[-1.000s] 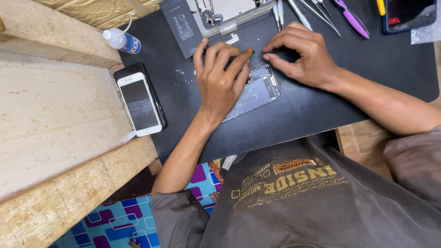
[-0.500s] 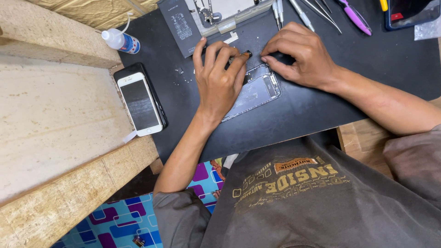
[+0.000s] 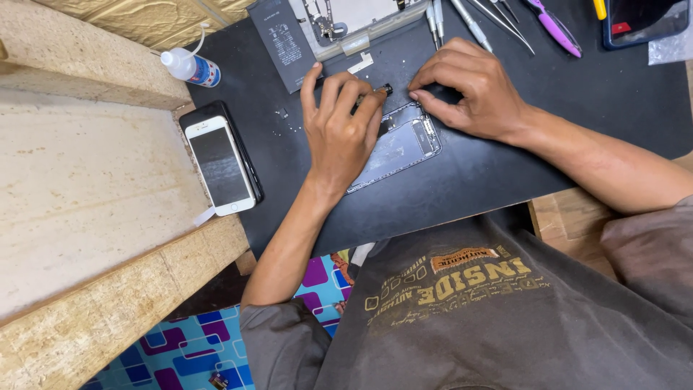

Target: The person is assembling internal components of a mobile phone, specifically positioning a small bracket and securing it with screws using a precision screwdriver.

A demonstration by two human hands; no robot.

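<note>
An opened phone (image 3: 406, 144) with its insides bare lies on a black work mat (image 3: 592, 108). My left hand (image 3: 339, 133) rests over the phone's left half, and its fingers pinch a small dark tool (image 3: 384, 90) at the phone's top edge. My right hand (image 3: 480, 90) comes in from the right with bent fingers. Its fingertips press on the phone's upper right corner, close to the tool's tip. The left hand hides much of the phone.
A white phone (image 3: 220, 167) lies stacked on a black one at the mat's left edge. A small squeeze bottle (image 3: 189, 66), a black battery (image 3: 280, 42), a grey part (image 3: 364, 25), tweezers (image 3: 469, 22), a purple tool (image 3: 554, 30) and a cased phone (image 3: 642, 18) lie beyond. Rough wooden boards (image 3: 86, 188) flank the left.
My left hand's fingers have drawn together around the small tool at the phone's top edge. The right hand's fingertips stay at the same corner. The view has shifted slightly.
</note>
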